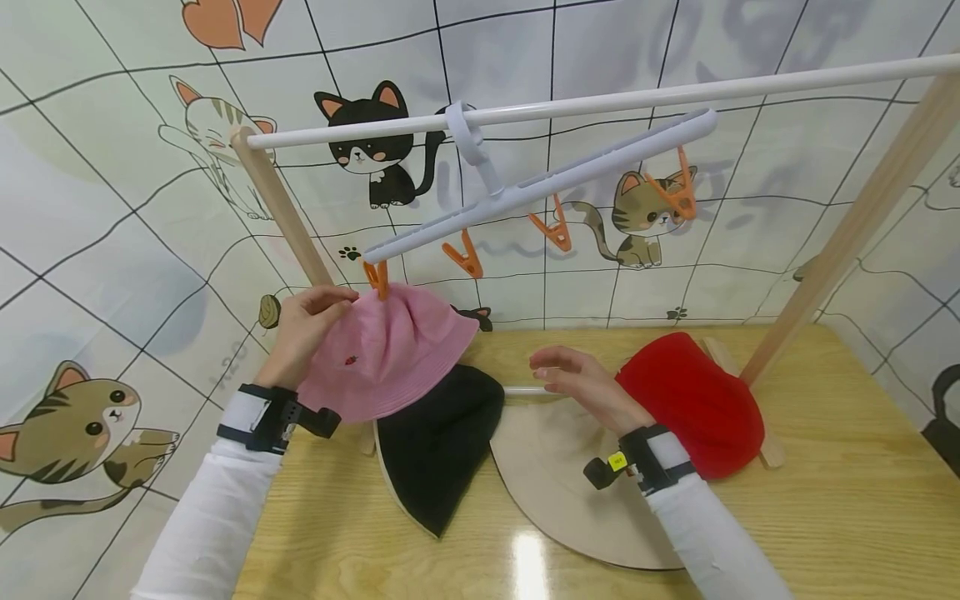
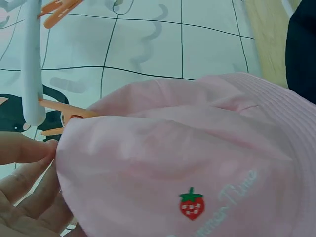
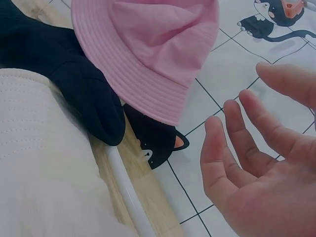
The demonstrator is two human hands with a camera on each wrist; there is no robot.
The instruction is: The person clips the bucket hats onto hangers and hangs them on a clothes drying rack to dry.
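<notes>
A pink bucket hat (image 1: 390, 350) with a small embroidered strawberry (image 2: 191, 203) hangs by its crown from an orange clip (image 1: 377, 277) at the low end of a tilted pale hanger (image 1: 540, 185). My left hand (image 1: 307, 329) pinches the crown's edge just beside that clip, its fingers partly hidden behind the fabric in the left wrist view. Over the beige hat (image 1: 558, 467), my right hand (image 1: 581, 379) hovers with nothing in it, fingers apart and loosely bent. More orange clips (image 1: 553, 225) dangle bare along the hanger.
The hanger hooks onto a white rod (image 1: 637, 98) between wooden posts (image 1: 855, 225). A black hat (image 1: 442, 442) lies under the pink one, and a red hat (image 1: 693, 404) rests by the right post on the wooden table (image 1: 847, 500). Cat-printed walls (image 1: 67, 250) stand behind and left.
</notes>
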